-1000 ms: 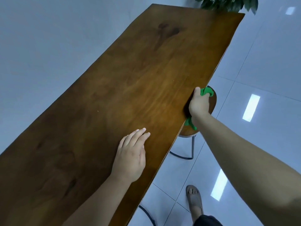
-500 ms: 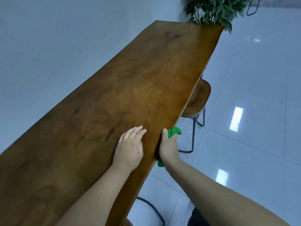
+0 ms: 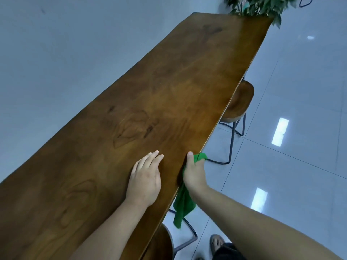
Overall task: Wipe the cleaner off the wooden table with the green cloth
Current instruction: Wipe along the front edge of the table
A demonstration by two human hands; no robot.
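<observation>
Head view: green cloth (image 3: 184,203) at the near right edge of the wooden tabletop (image 3: 169,94), bunched in the right hand (image 3: 194,175), loose tail hanging below the edge. Right hand grip: closed round the cloth, thumb lying along the edge. Left hand (image 3: 145,180): flat on the tabletop just beside, palm down, fingers together, holding nothing. Stool (image 3: 238,104) tucked under the far right edge. Plant (image 3: 259,6) past the far end. Glossy tiled floor (image 3: 300,166).
</observation>
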